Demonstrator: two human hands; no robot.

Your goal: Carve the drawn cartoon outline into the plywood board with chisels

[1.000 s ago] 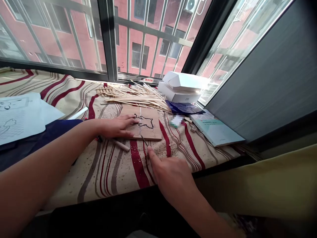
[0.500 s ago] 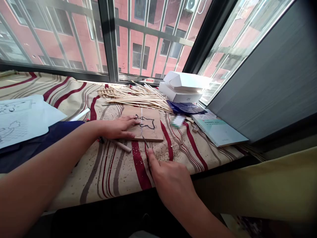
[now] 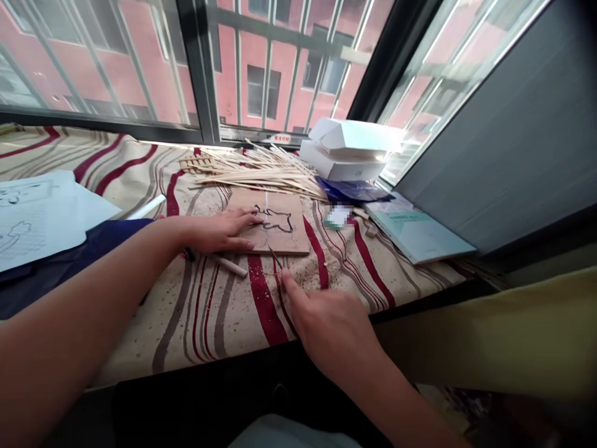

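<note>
My left hand (image 3: 219,230) lies flat with fingers apart on the left edge of a thin wooden board (image 3: 284,236) marked with a black outlined shape (image 3: 275,219). My right hand (image 3: 329,326) rests on the striped cloth just below the board. Its extended index finger meets the lower end of a thin dark blade (image 3: 275,257), whose tip points at the board's bottom edge. The rest of that tool is hidden, and I cannot tell if the hand grips it. A pale cylindrical stick (image 3: 231,266) lies below my left hand.
A heap of thin wooden sticks (image 3: 261,174) lies behind the board, with a small stick lattice (image 3: 198,163) at its left. Further items on the sill are a white ZTE box (image 3: 342,152), a pale green book (image 3: 417,233) and drawn-on papers (image 3: 37,218). Sawdust specks the cloth.
The view has tilted slightly, so the board sits higher in the picture. My right hand has shifted slightly up and right; my left hand stays on the board.
</note>
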